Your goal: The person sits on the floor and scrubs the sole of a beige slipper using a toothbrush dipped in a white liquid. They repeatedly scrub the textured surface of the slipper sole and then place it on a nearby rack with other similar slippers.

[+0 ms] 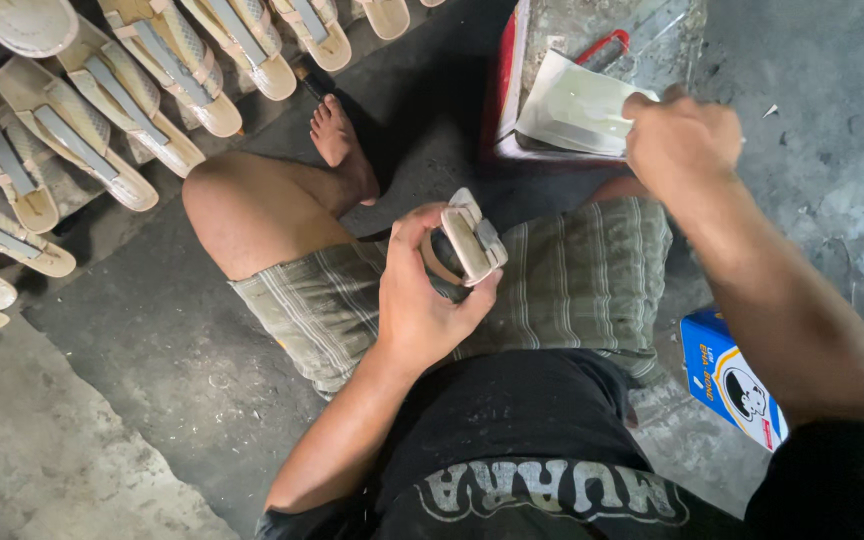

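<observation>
The left hand (422,300) is curled around a small tan sandal (470,240). The thumb is on the near right side and the fingers wrap the far left side, so the hand is closed on it. The sandal stands on its edge above the person's lap, in the middle of the scene. A grey strap crosses its top.

The right hand (682,140) reaches far and to the right. Its fingers are bent and closed, and they touch a white sheet (577,105). The sheet lies over the near edge of a red tin (507,90). I cannot tell if the hand is pinching the sheet or something small under it, because the back of the hand hides the fingertips.

Under the hands are striped shorts (572,280) on the person's legs. The person sits on the floor. One bare knee (242,210) points left, and a bare foot (337,140) rests on the dark grey floor (152,350) just beyond it.

Many more tan sandals (102,120) lie in rows on the far left, side by side, each with grey straps.

On the near right, beside the right arm, a blue and white box (727,380) lies on the floor. The person wears a black shirt (512,440).
</observation>
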